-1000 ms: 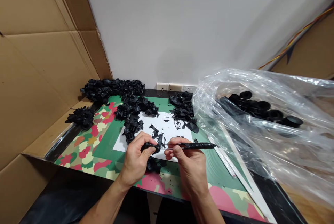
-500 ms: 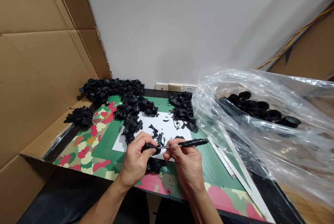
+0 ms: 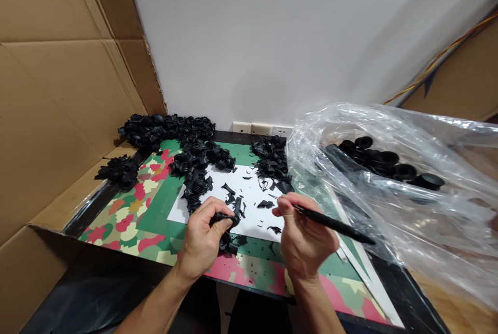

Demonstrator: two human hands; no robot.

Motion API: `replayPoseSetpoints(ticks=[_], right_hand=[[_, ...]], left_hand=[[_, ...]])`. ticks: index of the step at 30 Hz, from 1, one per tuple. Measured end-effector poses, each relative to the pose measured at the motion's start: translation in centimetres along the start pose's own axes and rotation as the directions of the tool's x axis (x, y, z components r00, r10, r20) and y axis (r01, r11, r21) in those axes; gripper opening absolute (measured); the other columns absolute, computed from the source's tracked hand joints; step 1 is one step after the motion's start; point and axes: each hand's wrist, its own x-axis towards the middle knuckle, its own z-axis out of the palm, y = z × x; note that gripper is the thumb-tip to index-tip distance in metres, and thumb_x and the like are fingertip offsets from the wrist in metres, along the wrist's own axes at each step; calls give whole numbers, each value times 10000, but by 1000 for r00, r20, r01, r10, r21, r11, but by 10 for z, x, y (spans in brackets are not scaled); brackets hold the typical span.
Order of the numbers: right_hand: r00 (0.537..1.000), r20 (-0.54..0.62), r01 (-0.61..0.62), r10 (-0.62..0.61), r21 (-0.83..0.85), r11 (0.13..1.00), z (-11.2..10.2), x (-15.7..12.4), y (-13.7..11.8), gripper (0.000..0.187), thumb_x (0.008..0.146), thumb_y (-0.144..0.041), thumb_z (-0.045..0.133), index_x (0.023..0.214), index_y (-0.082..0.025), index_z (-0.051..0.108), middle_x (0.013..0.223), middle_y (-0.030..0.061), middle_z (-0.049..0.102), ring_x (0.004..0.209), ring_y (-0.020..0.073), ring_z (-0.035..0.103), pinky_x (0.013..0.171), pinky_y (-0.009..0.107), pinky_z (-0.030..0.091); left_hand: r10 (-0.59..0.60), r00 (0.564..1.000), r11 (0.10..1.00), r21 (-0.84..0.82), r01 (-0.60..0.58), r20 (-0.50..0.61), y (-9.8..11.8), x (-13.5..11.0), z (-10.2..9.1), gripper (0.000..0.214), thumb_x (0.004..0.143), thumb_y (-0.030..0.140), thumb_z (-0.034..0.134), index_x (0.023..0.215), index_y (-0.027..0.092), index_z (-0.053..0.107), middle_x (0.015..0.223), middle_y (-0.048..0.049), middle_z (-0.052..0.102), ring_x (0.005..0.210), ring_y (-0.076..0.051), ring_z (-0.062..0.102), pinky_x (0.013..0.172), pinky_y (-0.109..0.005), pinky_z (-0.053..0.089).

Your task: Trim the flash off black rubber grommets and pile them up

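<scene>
My left hand (image 3: 206,233) is closed round a black rubber part (image 3: 225,218), mostly covered by the fingers, above the lower edge of a white sheet (image 3: 252,222). A thin tool with a long black handle (image 3: 334,224) and a narrow metal tip rests in the grip of my right hand (image 3: 305,240). The tip points left, apart from the rubber part. Black scraps (image 3: 265,204) lie on the sheet between and beyond the hands. Below the left hand sits another black rubber piece (image 3: 226,244).
Ribbed black rubber parts (image 3: 196,186) are heaped on the left and at the back. A pile of black trimmings (image 3: 272,157) stands behind the sheet. To the right, a clear plastic bag (image 3: 389,209) holds several black parts (image 3: 385,159). Cardboard (image 3: 70,90) walls the left side.
My right hand has moved right and away from my left, taking the tool's tip off the rubber part. The handle now slants down to the right. My left hand stays nearly in place.
</scene>
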Motion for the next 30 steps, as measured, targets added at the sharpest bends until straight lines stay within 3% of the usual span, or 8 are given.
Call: replayPoseSetpoints(ticks=[4, 7, 19, 30], right_hand=[[948, 72, -318, 311, 118, 941, -4, -4, -2, 182, 746, -336, 736, 792, -169, 679, 593, -4, 644, 497, 150, 604, 537, 296, 487], [904, 169, -421, 393, 180, 889, -5, -13, -3, 227, 729, -371, 744, 801, -165, 681, 588, 1, 658, 497, 154, 615, 538, 305, 506], [851, 338, -496, 401, 268, 826, 2, -27, -6, 157, 731, -319, 739, 777, -179, 685, 676, 10, 671, 478, 132, 613, 476, 269, 520], [838, 331, -523, 434, 262, 811, 7, -28, -5, 183, 708, -333, 754, 760, -172, 684, 663, 11, 674, 471, 129, 607, 476, 270, 524]], left_hand=[[-27, 1000, 1000, -2, 27, 2, -6, 1, -2, 77, 763, 148, 593, 739, 190, 653, 755, -26, 601, 720, -166, 553, 658, -273, 443], [-23, 1000, 1000, -6, 23, 12, -8, 1, -2, 81, 767, 144, 590, 750, 192, 653, 773, -25, 600, 733, -164, 549, 675, -274, 441], [-23, 1000, 1000, 4, 23, 14, -7, 2, -1, 93, 768, 141, 595, 783, 194, 669, 798, -28, 613, 783, -173, 571, 706, -280, 452], [-110, 993, 994, 18, 110, 34, -8, 0, -1, 114, 740, 134, 609, 800, 198, 682, 813, -27, 616, 786, -177, 572, 695, -280, 454]])
